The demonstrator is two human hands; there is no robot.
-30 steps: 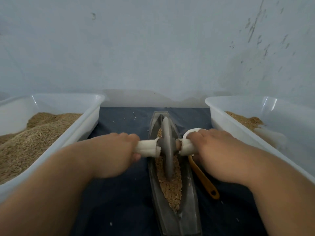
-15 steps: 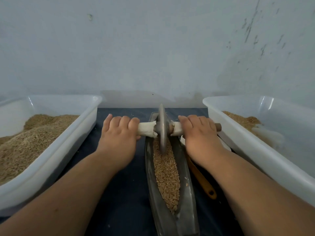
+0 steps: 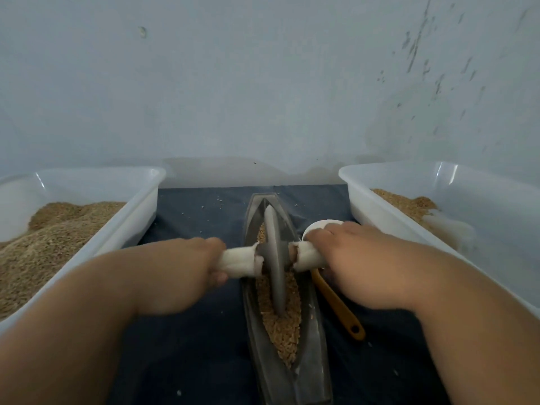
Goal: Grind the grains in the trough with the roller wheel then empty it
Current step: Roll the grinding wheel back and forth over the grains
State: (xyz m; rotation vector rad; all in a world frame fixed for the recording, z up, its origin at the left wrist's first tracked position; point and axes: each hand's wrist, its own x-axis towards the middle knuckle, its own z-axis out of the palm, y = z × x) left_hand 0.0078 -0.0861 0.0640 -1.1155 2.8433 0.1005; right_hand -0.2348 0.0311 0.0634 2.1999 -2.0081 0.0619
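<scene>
My left hand curled round white-wrapped axle left of wheel; my right hand curled round axle on other side. Wheel upright mid-trough, rim down in grains. Trough lies lengthwise on dark cloth between left bin and right bin, bare cloth strip each side. Scoop just beside trough's right edge, partly under my right hand. Trough's far tip near wall.
</scene>
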